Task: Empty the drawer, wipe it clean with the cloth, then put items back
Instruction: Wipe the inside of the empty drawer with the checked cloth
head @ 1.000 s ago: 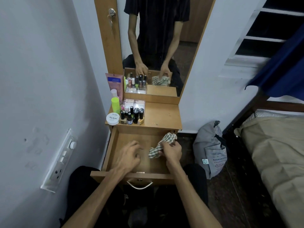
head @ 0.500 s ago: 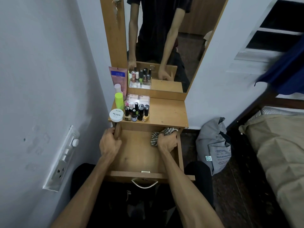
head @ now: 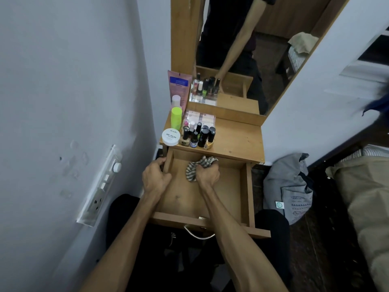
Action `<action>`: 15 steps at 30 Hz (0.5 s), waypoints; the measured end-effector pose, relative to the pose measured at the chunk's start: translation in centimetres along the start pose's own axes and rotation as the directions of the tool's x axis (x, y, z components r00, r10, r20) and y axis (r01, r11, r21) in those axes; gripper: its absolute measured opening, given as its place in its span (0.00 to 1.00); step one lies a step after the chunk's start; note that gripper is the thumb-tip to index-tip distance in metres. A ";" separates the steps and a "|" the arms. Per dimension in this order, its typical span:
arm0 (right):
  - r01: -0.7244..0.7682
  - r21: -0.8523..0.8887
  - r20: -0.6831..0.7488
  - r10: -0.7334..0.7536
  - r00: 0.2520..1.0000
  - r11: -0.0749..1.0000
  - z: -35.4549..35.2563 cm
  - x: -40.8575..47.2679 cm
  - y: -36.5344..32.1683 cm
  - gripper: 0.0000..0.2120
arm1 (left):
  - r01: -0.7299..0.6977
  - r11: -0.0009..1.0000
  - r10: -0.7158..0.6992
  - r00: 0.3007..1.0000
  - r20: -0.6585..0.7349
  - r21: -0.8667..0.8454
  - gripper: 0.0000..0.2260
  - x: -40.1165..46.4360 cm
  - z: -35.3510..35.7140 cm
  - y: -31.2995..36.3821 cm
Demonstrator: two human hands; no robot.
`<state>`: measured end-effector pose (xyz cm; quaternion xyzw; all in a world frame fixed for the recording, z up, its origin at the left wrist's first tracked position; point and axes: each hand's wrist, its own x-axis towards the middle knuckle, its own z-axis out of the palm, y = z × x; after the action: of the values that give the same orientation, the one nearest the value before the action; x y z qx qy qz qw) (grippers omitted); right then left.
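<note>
The right hand [head: 207,172], clenched around the striped cloth [head: 199,165], has shifted left from the back right corner toward the middle of the drawer's rear edge. The left hand [head: 155,178] remains curled over the left wall of the open drawer [head: 245,186], at about 9 o'clock from the cloth. Both forearms extend forward. The bottles [head: 197,135] stand on the shelf [head: 237,140], at 12 o'clock.
</note>
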<state>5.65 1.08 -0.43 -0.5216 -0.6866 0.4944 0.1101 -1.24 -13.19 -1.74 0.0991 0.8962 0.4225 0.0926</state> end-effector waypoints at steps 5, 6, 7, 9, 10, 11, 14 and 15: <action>0.035 0.068 0.037 -0.037 0.999 0.997 3.6 -0.5 -0.2 0.15 | -0.028 0.999 0.028 1.000 0.006 -0.033 0.20 -0.3 -0.3 0.1; 0.067 0.064 0.065 -0.071 0.995 0.996 4.0 -0.7 -0.4 0.14 | -0.035 0.999 0.036 0.999 0.011 -0.038 0.19 -0.4 -0.4 0.2; 0.110 0.057 0.100 -0.115 0.988 0.992 4.5 -0.8 -0.6 0.14 | -0.042 0.998 0.043 0.999 0.014 -0.039 0.19 -0.4 -0.5 0.2; 0.174 0.016 0.184 -0.174 0.967 0.985 5.8 -0.6 -0.6 0.14 | -0.044 0.998 0.045 0.999 0.022 -0.034 0.19 -0.4 -0.6 0.1; 0.198 -0.013 0.217 -0.190 0.957 0.980 6.3 -0.4 -0.5 0.15 | -0.043 0.999 0.044 0.999 0.031 -0.030 0.20 -0.4 -0.6 0.2; 0.225 -0.035 0.241 -0.210 0.947 0.974 6.8 0.1 -0.3 0.15 | -0.040 0.999 0.041 0.998 0.042 -0.028 0.21 -0.5 -0.7 0.2; 0.261 -0.069 0.320 -0.227 0.920 0.963 6.6 0.8 -0.3 0.15 | -0.018 0.999 0.022 0.996 0.092 -0.034 0.22 -0.3 -1.0 0.1; 0.268 -0.085 0.368 -0.220 0.903 0.960 6.2 0.8 -0.3 0.16 | -0.014 0.999 0.019 0.993 0.120 -0.045 0.23 -0.2 -1.2 0.0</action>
<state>0.98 -1.71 -3.49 -0.3397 -0.7865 0.5157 0.0104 -1.35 -14.19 -0.98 0.1299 0.8785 0.4362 0.1452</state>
